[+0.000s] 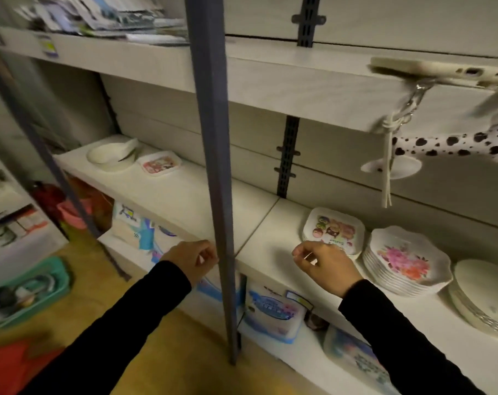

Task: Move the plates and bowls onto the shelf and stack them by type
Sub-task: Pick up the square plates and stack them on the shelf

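White plate stack [481, 297] cut by right edge

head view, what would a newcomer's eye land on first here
The tall grey metal post cuts straight down the middle of the view, in front of the white shelf. Right of it on that shelf stand three stacks side by side: square cartoon-printed plates, scalloped pink-flower plates and plain white round plates. The left hand and right hand, in black sleeves, hover empty at the shelf's front edge, either side of the post.

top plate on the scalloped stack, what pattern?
Pink and orange flowers on white, on the scalloped stack; head view.
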### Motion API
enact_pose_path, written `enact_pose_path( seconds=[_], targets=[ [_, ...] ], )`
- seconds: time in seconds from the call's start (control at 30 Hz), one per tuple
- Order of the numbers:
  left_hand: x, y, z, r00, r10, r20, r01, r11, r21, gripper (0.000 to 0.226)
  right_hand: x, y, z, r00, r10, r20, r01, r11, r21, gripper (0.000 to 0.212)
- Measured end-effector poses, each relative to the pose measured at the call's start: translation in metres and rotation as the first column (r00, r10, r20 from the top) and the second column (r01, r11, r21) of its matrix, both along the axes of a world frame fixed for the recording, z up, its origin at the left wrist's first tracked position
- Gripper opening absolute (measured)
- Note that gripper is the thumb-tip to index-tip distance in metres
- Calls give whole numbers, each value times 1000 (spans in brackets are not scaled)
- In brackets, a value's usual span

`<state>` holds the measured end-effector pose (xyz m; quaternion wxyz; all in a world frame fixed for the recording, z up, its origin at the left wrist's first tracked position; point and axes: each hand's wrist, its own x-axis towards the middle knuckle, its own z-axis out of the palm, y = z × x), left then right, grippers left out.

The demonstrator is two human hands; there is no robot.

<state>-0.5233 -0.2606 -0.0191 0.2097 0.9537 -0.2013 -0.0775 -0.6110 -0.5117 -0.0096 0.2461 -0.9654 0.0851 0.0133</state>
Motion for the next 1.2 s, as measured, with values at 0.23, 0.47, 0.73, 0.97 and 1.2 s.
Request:
enact_pose_path(
  seconds=[0.23, 0.47, 0.73, 0.97, 1.2],
  targets=[
    [41, 82, 1, 999, 34, 35, -37, 996, 78, 11, 48, 82, 2, 999, 47, 3, -47, 999, 6, 19],
    [96, 168, 4, 999, 8, 47, -14, 991, 133, 13, 101, 175, -7, 997, -30, 74, 26, 998, 55, 19],
    [148, 235, 7, 997, 45, 62, -50, 994, 93, 23, 160, 246, -3, 997, -34, 75, 35, 999, -6, 28],
    [216, 270, 1, 996, 69, 60, -76, 991, 115, 8, 232, 275, -7, 998, -58, 16, 59, 997, -56, 29],
    [314, 292, 5, 996, 83, 42, -87, 991, 99, 9, 331, 294, -24, 995, -96, -28, 95, 995, -33, 29]
  ],
)
